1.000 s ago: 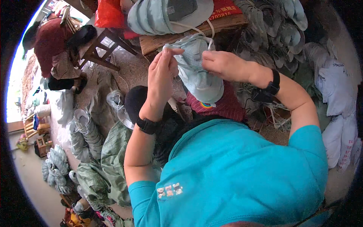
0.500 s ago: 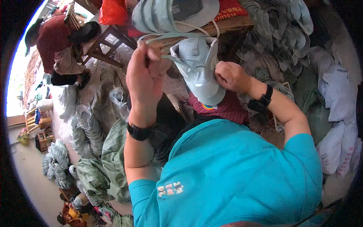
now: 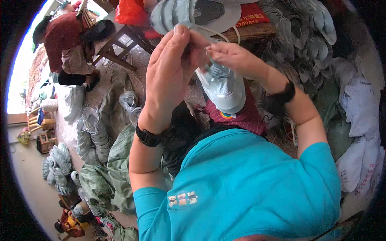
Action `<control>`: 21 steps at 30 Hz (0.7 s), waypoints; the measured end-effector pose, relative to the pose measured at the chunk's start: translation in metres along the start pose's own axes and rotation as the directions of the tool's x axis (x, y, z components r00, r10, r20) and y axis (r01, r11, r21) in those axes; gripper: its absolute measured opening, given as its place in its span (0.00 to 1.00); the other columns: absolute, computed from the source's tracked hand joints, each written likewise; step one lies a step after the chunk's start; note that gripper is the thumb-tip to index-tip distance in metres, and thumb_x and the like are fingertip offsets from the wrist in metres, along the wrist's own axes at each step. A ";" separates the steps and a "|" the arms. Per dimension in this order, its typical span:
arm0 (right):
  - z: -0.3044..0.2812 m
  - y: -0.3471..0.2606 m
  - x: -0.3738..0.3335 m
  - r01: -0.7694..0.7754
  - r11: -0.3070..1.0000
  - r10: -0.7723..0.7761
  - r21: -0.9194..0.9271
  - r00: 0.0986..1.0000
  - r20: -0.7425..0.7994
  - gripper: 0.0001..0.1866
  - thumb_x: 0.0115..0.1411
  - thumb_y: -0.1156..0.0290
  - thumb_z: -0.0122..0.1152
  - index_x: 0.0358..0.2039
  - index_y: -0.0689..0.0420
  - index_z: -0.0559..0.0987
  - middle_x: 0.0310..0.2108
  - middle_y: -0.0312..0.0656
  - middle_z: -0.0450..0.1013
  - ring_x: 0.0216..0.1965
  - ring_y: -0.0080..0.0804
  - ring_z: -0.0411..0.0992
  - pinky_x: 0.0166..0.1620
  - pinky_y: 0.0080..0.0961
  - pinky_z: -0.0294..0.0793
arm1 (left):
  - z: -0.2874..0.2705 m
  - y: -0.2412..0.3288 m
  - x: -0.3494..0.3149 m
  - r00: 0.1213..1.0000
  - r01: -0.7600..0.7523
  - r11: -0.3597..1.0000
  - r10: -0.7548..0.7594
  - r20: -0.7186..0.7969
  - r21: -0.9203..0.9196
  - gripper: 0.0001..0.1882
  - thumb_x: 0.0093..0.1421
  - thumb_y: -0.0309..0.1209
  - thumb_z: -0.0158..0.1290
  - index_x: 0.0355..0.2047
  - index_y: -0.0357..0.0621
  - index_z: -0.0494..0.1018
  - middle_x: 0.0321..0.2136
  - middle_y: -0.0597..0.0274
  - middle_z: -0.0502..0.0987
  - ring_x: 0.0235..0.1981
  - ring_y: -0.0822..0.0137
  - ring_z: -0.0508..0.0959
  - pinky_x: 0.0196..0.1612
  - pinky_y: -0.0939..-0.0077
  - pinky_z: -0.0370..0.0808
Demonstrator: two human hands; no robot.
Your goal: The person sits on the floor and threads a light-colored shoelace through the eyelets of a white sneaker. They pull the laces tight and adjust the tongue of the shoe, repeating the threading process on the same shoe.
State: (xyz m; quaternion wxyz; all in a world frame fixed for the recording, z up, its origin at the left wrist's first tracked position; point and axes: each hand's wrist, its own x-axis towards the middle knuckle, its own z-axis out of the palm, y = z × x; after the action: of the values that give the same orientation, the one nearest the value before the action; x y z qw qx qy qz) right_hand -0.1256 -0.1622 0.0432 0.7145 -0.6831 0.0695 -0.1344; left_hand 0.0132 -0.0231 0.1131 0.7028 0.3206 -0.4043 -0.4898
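A pale grey-white shoe upper (image 3: 231, 94) rests on my lap, toe toward me, with a mesh tongue. Both hands are raised over its opening and hide much of it. My left hand (image 3: 171, 70) is closed, thumb up, at the upper left of the shoe; the pale shoelace it held a moment ago is mostly hidden behind the fingers. From the right, my right hand (image 3: 241, 60) reaches across the shoe with its fingertips pinched together close to the left fingers. What lies in that pinch is too small and blurred to make out.
Ahead, a wooden bench (image 3: 257, 32) carries stacked pale uppers (image 3: 173, 18) and a red bag (image 3: 130, 12). More uppers (image 3: 297, 36) hang in bunches at the right, above white sacks (image 3: 358, 108). Nested shoes (image 3: 94, 132) and green sacks (image 3: 120, 172) lie left. Another person (image 3: 64, 44) bends at far left.
My right hand has left the shoe's right side and moved up and left to meet my left hand. The left hand has shifted slightly right and up; the stretched lace is now mostly hidden.
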 end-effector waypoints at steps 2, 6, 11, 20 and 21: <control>-0.005 0.006 0.004 -0.020 0.998 0.016 0.054 0.998 0.067 0.13 0.69 0.61 0.52 0.44 0.56 0.77 0.37 0.33 0.76 0.38 0.18 0.73 0.44 0.20 0.72 | 0.009 0.006 -0.002 0.992 -0.011 1.000 0.013 -0.124 0.011 0.19 0.72 0.39 0.39 0.38 0.35 0.72 0.24 0.65 0.71 0.23 0.75 0.68 0.26 0.83 0.66; -0.012 -0.006 0.003 0.049 0.970 -0.005 0.238 0.983 -0.181 0.12 0.67 0.67 0.52 0.46 0.62 0.75 0.27 0.29 0.68 0.31 0.17 0.68 0.45 0.21 0.71 | -0.035 0.014 -0.013 0.971 -0.104 0.983 0.067 -0.229 -0.153 0.15 0.71 0.36 0.40 0.40 0.37 0.71 0.29 0.62 0.73 0.22 0.75 0.66 0.30 0.79 0.66; -0.074 -0.019 -0.060 0.173 0.817 0.057 0.551 0.925 -0.376 0.12 0.63 0.75 0.52 0.46 0.64 0.73 0.19 0.26 0.54 0.21 0.18 0.56 0.37 0.21 0.68 | -0.164 0.030 -0.052 0.947 -0.063 0.893 -0.088 -0.310 -0.446 0.11 0.69 0.33 0.41 0.37 0.41 0.72 0.33 0.61 0.75 0.26 0.71 0.67 0.37 0.72 0.66; -0.234 0.015 -0.175 0.350 0.716 0.355 0.604 0.562 -0.747 0.17 0.60 0.83 0.49 0.51 0.65 0.67 0.18 0.29 0.57 0.16 0.19 0.55 0.23 0.18 0.59 | -0.301 0.036 -0.123 0.754 -0.019 0.907 -0.263 -0.602 -0.420 0.09 0.65 0.30 0.45 0.31 0.42 0.73 0.20 0.66 0.62 0.27 0.67 0.65 0.35 0.73 0.67; -0.263 0.020 -0.195 0.339 0.720 0.400 0.605 0.510 -0.762 0.16 0.60 0.83 0.47 0.50 0.65 0.67 0.18 0.29 0.57 0.15 0.19 0.55 0.22 0.18 0.57 | -0.344 0.052 -0.154 0.796 -0.061 0.888 -0.232 -0.559 -0.455 0.09 0.67 0.31 0.44 0.33 0.42 0.72 0.20 0.67 0.59 0.25 0.68 0.64 0.31 0.75 0.66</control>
State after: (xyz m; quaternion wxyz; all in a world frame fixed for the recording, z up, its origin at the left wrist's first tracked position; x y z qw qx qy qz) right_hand -0.3839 -0.3574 -0.0084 0.7840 -0.2014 0.3708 -0.4553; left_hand 0.3094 0.1577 -0.0426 0.8249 0.3055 -0.0212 -0.4752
